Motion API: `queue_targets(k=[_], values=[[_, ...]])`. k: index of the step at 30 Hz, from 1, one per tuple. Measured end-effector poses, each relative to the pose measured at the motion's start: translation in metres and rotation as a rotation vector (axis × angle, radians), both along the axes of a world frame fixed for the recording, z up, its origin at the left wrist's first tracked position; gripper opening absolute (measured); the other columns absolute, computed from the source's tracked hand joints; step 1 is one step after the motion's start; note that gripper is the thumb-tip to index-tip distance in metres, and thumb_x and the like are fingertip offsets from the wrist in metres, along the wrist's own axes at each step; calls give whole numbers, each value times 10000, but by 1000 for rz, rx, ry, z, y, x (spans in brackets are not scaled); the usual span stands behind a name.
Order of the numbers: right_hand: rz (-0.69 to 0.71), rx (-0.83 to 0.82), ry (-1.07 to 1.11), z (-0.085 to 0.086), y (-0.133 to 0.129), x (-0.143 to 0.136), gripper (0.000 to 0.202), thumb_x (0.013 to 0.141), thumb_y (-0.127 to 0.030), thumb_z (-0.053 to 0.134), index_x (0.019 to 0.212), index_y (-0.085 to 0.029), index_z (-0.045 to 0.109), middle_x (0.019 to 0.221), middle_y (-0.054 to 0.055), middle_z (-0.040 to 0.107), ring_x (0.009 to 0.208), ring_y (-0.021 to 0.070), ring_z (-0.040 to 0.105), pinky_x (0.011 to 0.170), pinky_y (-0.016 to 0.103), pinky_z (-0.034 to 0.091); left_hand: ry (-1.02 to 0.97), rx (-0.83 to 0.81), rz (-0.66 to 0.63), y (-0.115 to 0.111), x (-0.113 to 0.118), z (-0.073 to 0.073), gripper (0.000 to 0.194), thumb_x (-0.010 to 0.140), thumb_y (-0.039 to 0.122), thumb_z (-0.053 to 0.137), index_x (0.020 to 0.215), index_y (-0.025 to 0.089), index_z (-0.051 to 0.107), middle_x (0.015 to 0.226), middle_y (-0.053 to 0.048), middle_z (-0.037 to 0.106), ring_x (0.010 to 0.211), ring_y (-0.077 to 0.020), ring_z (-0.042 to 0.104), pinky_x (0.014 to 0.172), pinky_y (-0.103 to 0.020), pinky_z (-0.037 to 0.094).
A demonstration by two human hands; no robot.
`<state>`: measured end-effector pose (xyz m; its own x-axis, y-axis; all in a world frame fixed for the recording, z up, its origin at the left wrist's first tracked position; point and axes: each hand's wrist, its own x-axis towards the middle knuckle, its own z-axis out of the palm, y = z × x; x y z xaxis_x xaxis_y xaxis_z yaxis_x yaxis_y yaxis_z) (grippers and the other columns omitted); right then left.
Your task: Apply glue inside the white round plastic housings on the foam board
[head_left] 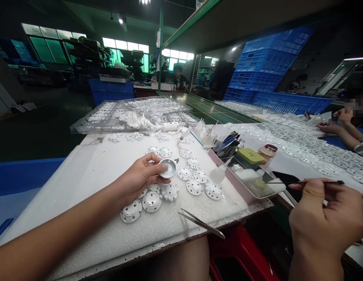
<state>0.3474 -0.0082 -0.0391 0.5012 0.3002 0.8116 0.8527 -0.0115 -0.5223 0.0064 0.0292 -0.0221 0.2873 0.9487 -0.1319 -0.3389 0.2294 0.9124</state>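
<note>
Between its thumb and fingers, my left hand (146, 171) holds a round white cup-like part (169, 168), hollow side facing up. Several white discs with dark spots lie on the foam-covered table around it, one of them a disc (152, 201) just below the hand. At the right, my right hand (328, 210) pinches a thin dark brush-like stick (304, 182). The stick's far end reaches over a small yellowish pot (260, 184) at the edge of a tray (242, 189); whether the tip touches it is unclear.
Tweezers (201, 223) lie at the table's front edge. The tray holds pens, a yellow-green box (250, 156) and white pads, with a red-lidded jar (267, 154) behind. Plastic trays of small white parts (134, 111) stand at the back. Another person's hands (330, 127) are at the far right.
</note>
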Motion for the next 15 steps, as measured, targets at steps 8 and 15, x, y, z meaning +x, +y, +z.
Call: queue_targets(k=[8, 15], values=[[-1, -37, -256, 2, 0, -24, 333, 828, -380, 597, 983, -88, 636, 808, 122, 627, 728, 205, 575, 747, 341, 450, 21, 21, -4, -1, 1, 0, 267, 755, 141, 709, 804, 167, 447, 800, -20, 624, 740, -123, 627, 704, -327, 596], [965, -84, -360, 34, 1, -118, 267, 854, -174, 579, 1117, -177, 534, 879, 45, 587, 734, 118, 546, 660, 242, 457, 196, 248, 33, -7, 1, 4, 284, 730, 218, 735, 812, 175, 466, 806, 5, 587, 722, -102, 577, 655, -260, 546]])
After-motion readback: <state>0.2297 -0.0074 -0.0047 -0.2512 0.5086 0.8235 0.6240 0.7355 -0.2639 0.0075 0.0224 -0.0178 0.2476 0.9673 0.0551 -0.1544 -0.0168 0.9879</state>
